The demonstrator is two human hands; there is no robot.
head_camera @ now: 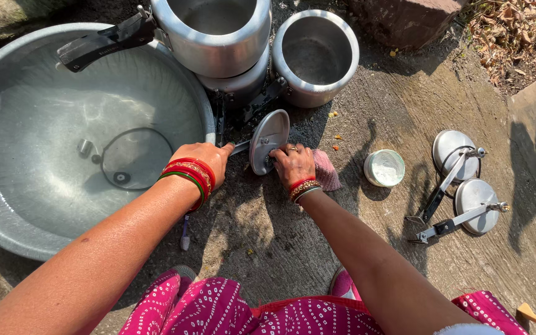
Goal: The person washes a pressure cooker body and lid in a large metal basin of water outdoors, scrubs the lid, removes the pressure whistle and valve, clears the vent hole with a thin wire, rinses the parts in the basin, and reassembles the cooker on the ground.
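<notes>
My left hand grips the handle of a steel pressure-cooker lid, holding it on edge above the wet concrete ground. Against the lid's face presses my right hand, clutching a pink scrubbing cloth. Both wrists wear red and gold bangles. Pressure cooker pots are stacked just beyond the lid, with another open pot beside them.
A wide metal basin of water on the left holds a rubber gasket ring and small parts. A round white tub sits to the right. Two more lids with handles lie further right. A toothbrush lies near the basin.
</notes>
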